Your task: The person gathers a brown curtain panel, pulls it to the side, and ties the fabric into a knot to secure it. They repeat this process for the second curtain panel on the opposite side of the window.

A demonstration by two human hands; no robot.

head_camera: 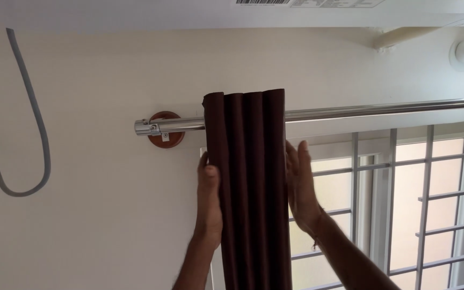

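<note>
L hand [209, 201] & R hand [299, 185] both open, palms pressed flat vs. opposite sides of the bunched dark brown curtain [251, 182]. Curtain hangs in tight folds from a shiny metal rod [350, 111], near its L end by the round wooden bracket [166, 130]. Window grille [404, 204] behind, R side; grey hose [33, 123] on wall far L.

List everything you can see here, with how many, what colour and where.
curtain: one, dark brown, bunched in folds on the rod
curtain rod: one, silver, across the window top
rod bracket: one, brown, round, on the wall
hose: one, grey, looped at left wall
window grille: one, white, at right
left hand: flat against the curtain's left edge
right hand: flat against its right edge
</note>
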